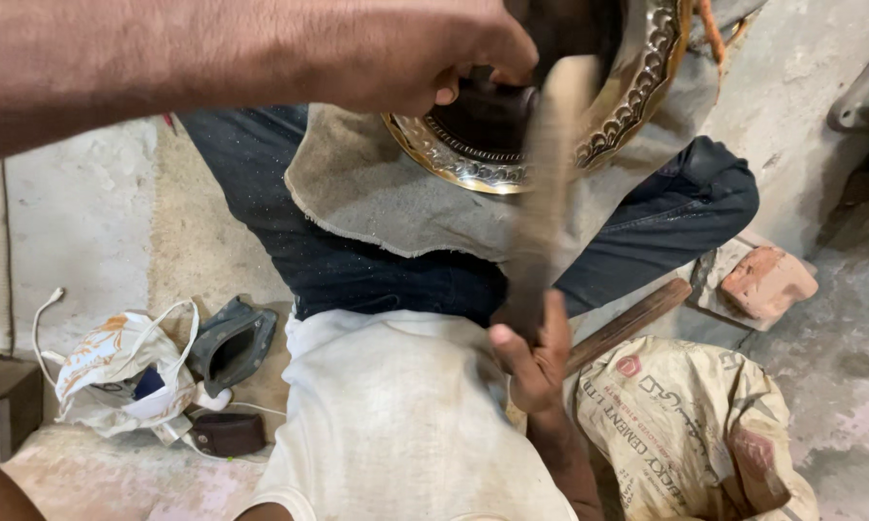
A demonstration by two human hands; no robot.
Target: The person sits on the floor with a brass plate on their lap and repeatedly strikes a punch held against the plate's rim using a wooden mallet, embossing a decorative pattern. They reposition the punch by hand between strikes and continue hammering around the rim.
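Observation:
An ornate brass plate (637,92) with an embossed rim rests on a grey cloth (377,193) spread over my lap. My left hand (406,53) grips the plate's dark centre from above. My right hand (536,362) is closed on the handle of a wooden mallet (545,183), which is blurred by motion and points up over the plate's rim. I sit on the ground in dark jeans and a white shirt.
A brick piece (767,280) lies at the right beside a wooden stick (632,323). A printed sack (695,429) lies at the lower right. At the left are a white patterned bag (116,371), a dark grey shoe (232,342) and a small dark pouch (227,434).

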